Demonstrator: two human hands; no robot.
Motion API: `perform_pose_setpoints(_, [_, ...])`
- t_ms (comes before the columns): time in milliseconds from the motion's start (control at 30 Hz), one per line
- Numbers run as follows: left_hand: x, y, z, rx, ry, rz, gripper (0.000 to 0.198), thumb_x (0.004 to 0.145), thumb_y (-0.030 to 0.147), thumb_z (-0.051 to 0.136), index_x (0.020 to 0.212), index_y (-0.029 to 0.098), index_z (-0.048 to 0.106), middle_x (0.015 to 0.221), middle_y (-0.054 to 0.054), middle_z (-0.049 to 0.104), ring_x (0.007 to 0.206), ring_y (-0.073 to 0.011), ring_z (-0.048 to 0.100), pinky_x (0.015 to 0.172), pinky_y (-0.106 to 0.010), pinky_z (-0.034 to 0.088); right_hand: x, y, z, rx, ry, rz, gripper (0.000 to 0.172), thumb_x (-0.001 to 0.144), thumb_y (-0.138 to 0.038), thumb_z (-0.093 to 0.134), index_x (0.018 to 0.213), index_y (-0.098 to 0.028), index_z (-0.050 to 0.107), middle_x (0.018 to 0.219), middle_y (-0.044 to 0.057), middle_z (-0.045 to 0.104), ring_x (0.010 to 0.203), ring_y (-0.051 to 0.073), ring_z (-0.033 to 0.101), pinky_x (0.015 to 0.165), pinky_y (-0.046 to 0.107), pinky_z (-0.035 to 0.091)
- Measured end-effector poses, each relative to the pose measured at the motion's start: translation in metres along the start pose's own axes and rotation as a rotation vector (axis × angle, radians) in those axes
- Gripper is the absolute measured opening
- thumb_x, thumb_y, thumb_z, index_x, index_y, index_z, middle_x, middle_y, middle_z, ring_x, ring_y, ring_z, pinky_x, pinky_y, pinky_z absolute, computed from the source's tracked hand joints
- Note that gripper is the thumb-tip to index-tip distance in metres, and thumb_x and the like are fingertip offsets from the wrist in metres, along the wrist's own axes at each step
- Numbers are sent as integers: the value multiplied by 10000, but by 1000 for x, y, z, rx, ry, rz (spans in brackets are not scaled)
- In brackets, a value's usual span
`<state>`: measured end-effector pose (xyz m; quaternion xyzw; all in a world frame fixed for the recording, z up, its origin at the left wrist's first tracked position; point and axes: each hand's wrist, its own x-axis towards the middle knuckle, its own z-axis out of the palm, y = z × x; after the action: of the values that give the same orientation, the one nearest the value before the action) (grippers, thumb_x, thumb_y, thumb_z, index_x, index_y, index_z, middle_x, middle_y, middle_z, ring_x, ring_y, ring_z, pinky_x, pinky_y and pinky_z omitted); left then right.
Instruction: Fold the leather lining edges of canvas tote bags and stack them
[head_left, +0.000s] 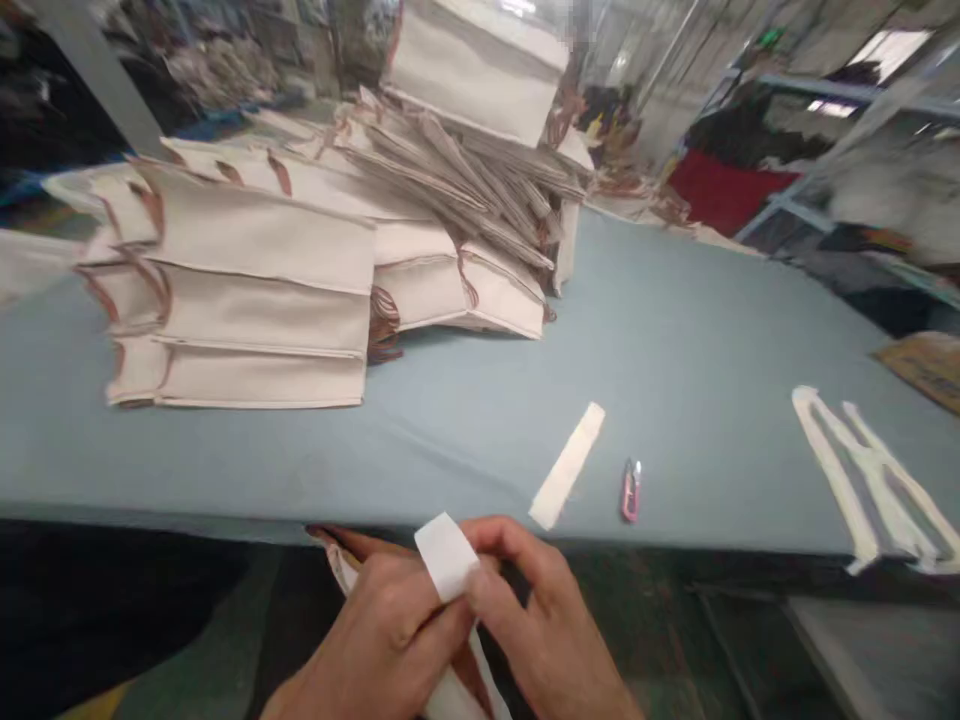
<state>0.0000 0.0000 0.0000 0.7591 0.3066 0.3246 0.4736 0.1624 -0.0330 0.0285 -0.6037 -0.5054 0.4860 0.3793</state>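
Observation:
Both my hands meet in front of the table's near edge. Between thumb and finger, my right hand (536, 610) pinches a small white label (448, 556). My left hand (382, 630) is closed beside it, its fingers on a cream fabric piece with brown trim (346, 562) that hangs below the tabletop. Much of that fabric is hidden behind my hands. On the table just beyond lie a cream fabric strip (568, 466) and pink-handled thread snips (631, 492).
Stacked cream fabric bags with brown edging (262, 300) cover the left and back of the blue-grey table (675, 380). Cut-out cream fabric scraps (874, 480) lie by the right edge. A shelf rack (787, 200) with dark and red cloth stands behind.

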Motion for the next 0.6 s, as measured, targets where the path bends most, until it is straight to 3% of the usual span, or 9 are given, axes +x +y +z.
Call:
perform_pose_setpoints(133, [-7,-2,4,56,59,-21,380,1039,190,470,772,195,741,781,-36,777,699,-168,727,667,-245,489,6,5,24,76,27,-25,228,936,-369,637,820,-196,728,738,-27,704,700,141,610,669,229,444])
perform_pose_setpoints(267, [-8,-3,4,57,81,-84,423,1036,204,470,690,201,714,711,-29,752,647,-167,712,613,-247,462,15,8,32,167,11,-54,307,976,-427,632,803,-183,698,719,-9,694,666,141,603,644,232,461])
perform_pose_setpoints(333, [-12,-7,4,73,125,-145,416,1045,258,488,695,204,706,635,-12,697,572,-160,656,576,-246,447,20,14,32,258,89,-52,344,1002,-467,605,819,-187,683,728,1,694,664,145,614,635,233,481])
perform_pose_setpoints(467, [-29,-19,6,-4,458,-407,372,1072,495,475,982,215,702,705,-4,674,622,-182,615,596,-250,480,17,43,36,322,372,-76,428,1067,-525,488,828,-205,642,719,12,692,641,155,639,614,244,507])
perform_pose_setpoints(533, [-37,-25,8,-71,581,-487,489,1076,612,402,887,220,625,675,9,604,601,-177,557,579,-255,466,4,60,40,183,364,-109,415,1082,-487,475,805,-214,621,686,5,692,613,157,652,610,246,502])
perform_pose_setpoints(600, [-43,-29,10,-94,607,-504,586,1063,691,336,750,231,519,650,16,531,594,-173,511,572,-262,451,-13,74,43,-31,307,-161,372,1089,-434,473,820,-222,619,664,-5,698,586,161,668,603,253,476])
